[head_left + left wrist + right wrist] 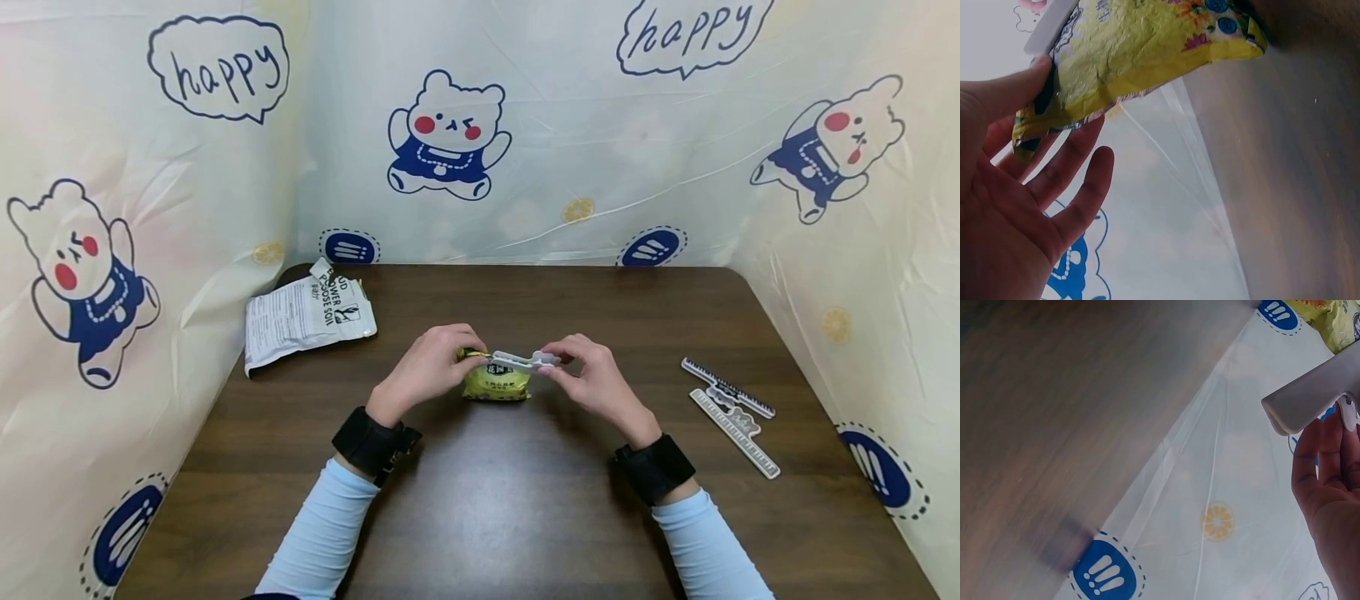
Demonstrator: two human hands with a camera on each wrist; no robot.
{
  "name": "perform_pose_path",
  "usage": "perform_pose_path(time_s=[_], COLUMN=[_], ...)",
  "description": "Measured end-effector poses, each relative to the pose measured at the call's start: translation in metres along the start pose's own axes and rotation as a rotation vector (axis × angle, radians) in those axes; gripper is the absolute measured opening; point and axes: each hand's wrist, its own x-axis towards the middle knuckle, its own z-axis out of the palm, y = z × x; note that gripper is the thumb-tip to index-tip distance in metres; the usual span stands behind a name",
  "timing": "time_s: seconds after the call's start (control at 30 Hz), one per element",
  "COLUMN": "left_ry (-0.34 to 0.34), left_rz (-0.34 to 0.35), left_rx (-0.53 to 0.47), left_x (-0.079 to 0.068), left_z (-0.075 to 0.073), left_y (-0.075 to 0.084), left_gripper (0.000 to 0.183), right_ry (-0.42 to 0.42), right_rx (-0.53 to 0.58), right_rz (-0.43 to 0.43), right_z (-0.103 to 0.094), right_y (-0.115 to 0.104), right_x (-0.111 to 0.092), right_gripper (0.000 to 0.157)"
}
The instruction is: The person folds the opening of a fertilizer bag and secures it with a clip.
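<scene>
Clip (513,361) at top edge of yellow bag (497,389), between your left hand (427,367), pinching bag, and right hand (598,383), pinching clip. Clamping looks unfinished; two other clips (735,434) lie unused at right.

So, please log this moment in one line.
left fingers: pinch yellow plastic packet; right fingers: hold long white plastic clip; clip: at packet's top

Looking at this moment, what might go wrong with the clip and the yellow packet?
The white clip might slip sideways or grip unevenly, since the right hand holds it by its handle side.

The left hand's thumb is right beside the clip's bar, so it may get pinched.

The yellow packet could twist, because the left hand grips it only near one end.
</scene>
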Motion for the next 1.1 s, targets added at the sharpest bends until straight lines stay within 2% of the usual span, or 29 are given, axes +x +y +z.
perform_pose_path(time_s=[0.47,0.83,1.1], left_ry=[0.022,0.043,0.033], left_rz=[0.009,0.05,0.03], left_rx=[-0.029,-0.042,-0.035], left_x=[-0.003,-0.002,-0.002], left_z=[-0.011,-0.008,-0.008], left_y=[-0.005,-0.005,-0.001], left_gripper=[0.008,0.005,0.005], right_ry=[-0.012,0.012,-0.002], right_rx=[0.067,0.038,0.029], right_rz=[0.018,-0.012,0.004], right_z=[-0.001,-0.001,0.0], right_y=[0.003,0.003,-0.001], right_x=[-0.002,-0.002,0.001], right_gripper=[0.023,0.023,0.02])
